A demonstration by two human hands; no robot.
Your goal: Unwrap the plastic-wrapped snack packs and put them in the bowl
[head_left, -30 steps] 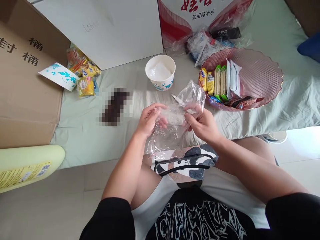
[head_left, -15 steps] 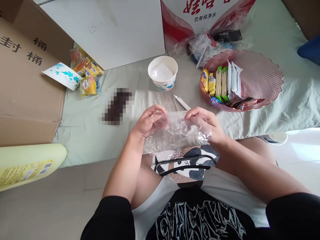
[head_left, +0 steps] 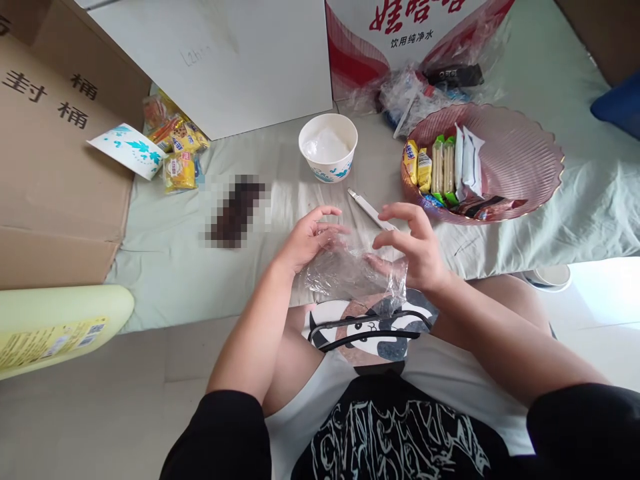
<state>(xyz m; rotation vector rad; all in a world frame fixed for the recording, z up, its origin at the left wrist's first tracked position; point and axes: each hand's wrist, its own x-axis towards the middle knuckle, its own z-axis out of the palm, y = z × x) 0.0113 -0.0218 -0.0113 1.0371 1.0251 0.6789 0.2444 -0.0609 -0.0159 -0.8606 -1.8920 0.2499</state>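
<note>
A crumpled clear plastic bag [head_left: 345, 275] hangs between my hands, above my lap at the edge of the bed. My left hand [head_left: 316, 239] has its fingers curved over the bag's left upper part, keeping hold of it. On the other side, my right hand [head_left: 417, 250] has thumb and fingers spread apart, with the film lying against the thumb and lower fingers. Just beyond the right fingertips lies a slim white tool [head_left: 370, 208], perhaps a cutter. Farther back stands a white paper bowl [head_left: 329, 160] with blue leaf prints and translucent plastic inside.
A pink ribbed bowl [head_left: 533, 160] with several wrapped snacks is at the right. Yellow snack packets [head_left: 180, 170] and a leaf-print paper piece [head_left: 127, 150] lie by a cardboard box [head_left: 55, 193]. A blurred dark patch [head_left: 235, 212] is left of centre. Crumpled wrappers [head_left: 417, 100] lie behind.
My right hand has opened from a pinch on the film, its fingers now spread. My left fingers have straightened a little. The bag sags lower and narrower between my hands.
</note>
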